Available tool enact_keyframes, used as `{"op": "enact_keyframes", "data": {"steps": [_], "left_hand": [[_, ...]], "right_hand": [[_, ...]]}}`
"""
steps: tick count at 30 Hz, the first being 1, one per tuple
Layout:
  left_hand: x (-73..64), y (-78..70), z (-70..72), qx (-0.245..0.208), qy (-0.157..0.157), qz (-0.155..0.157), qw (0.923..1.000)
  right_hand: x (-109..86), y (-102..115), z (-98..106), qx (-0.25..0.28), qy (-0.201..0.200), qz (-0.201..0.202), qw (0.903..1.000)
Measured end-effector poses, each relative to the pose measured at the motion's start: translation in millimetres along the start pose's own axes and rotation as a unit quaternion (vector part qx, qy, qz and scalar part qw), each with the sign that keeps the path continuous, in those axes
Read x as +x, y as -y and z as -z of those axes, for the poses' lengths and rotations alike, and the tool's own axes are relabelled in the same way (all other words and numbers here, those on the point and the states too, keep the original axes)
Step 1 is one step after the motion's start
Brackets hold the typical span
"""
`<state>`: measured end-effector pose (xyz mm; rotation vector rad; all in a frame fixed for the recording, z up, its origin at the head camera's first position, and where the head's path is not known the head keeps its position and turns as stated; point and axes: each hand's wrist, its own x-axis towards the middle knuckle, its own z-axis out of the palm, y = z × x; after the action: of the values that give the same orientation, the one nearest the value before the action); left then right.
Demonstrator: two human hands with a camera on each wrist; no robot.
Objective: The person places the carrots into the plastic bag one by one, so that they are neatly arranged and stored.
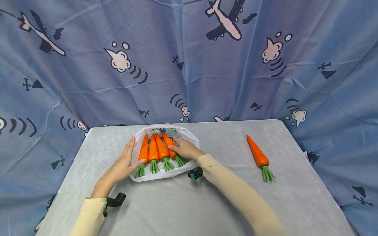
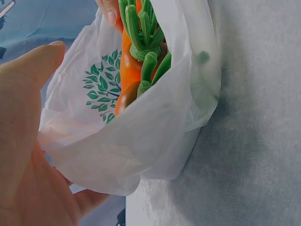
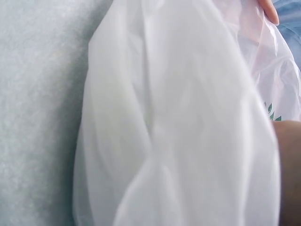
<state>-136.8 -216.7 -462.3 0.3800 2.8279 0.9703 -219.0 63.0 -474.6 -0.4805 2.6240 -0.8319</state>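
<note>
A white plastic bag [image 1: 165, 176] lies with its mouth spread wide, and several orange carrots [image 1: 153, 151] with green stem tops sit side by side inside. My left hand [image 1: 122, 167] rests along the bag's left edge, fingers straight and thumb reaching over the rim near the leftmost carrot [image 1: 143, 150]. Reaching in from the right, my right hand [image 1: 186, 149] holds the rightmost carrot [image 1: 169, 144] between thumb and fingers. In the left wrist view a green leaf print [image 2: 102, 84] shows on the bag. The bag's side hides most of the right hand in the right wrist view.
Another carrot [image 1: 258, 154] lies on the right part of the grey-white table [image 1: 230, 144], its stems toward me. Behind the table hangs a blue curtain [image 1: 189, 59] with airplane prints. Dark wrist devices sit on both arms, the right one [image 1: 195, 173] close to the bag.
</note>
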Motion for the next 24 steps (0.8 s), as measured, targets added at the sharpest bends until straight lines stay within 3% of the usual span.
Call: {"op": "enact_keyframes", "data": {"steps": [24], "left_hand": [[1.0, -1.6, -0.1, -0.003, -0.005, -0.005, 1.0]], "right_hand": [[-24.2, 1.5, 29.2, 0.03, -0.032, 0.033, 0.9985]]}}
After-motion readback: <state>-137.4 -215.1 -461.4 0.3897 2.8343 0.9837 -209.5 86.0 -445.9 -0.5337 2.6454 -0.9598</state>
